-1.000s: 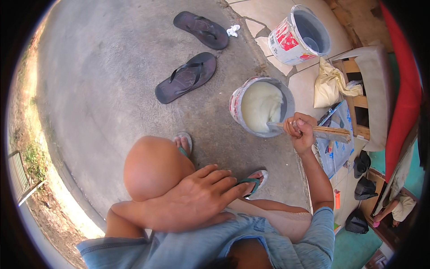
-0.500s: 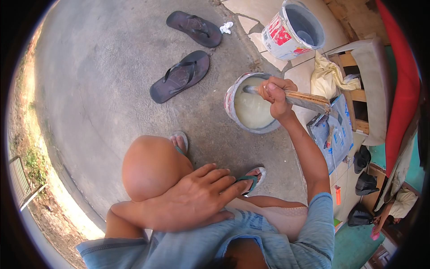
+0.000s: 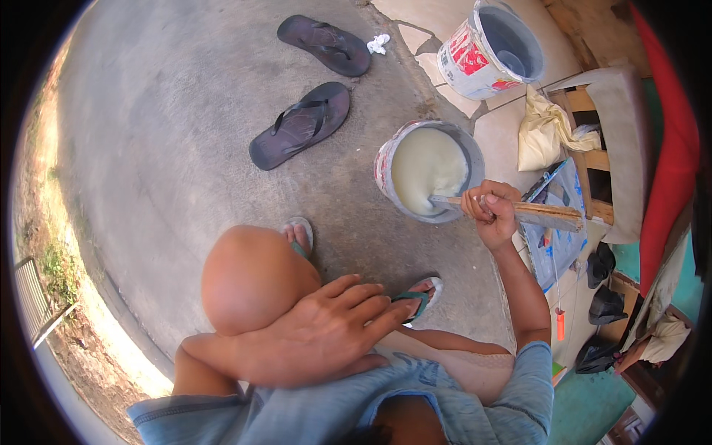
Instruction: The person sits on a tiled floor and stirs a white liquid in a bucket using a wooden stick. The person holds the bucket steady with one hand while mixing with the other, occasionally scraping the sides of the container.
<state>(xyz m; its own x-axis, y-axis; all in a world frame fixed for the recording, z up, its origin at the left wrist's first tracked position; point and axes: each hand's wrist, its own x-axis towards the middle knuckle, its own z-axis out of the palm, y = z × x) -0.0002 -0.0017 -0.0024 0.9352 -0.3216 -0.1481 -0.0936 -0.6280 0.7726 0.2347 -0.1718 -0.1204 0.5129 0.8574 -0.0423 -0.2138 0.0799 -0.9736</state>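
Observation:
A wooden stick (image 3: 550,214) is gripped in my right hand (image 3: 492,213), fingers wrapped round it. Its lower end dips into a pale, creamy liquid (image 3: 425,167) at the near right side of a bucket (image 3: 383,169). My right hand is by the bucket's near right rim, and the stick's other end points off to the right. My left hand (image 3: 326,326) lies with its fingers stretched out across my lap beside my bent knee (image 3: 256,278), holding nothing.
A second bucket (image 3: 469,61), red and white, stands beyond on tiles. Two dark flip-flops (image 3: 300,126) lie on the concrete. To the right are a cream cloth bag (image 3: 539,137), a wooden crate (image 3: 595,159), blue-white plastic sheeting (image 3: 567,241) and an orange-handled tool (image 3: 560,326).
My right hand has moved right and nearer with the stick, whose dipped end has shifted from the far side of the liquid to the near right side. My left hand stays put.

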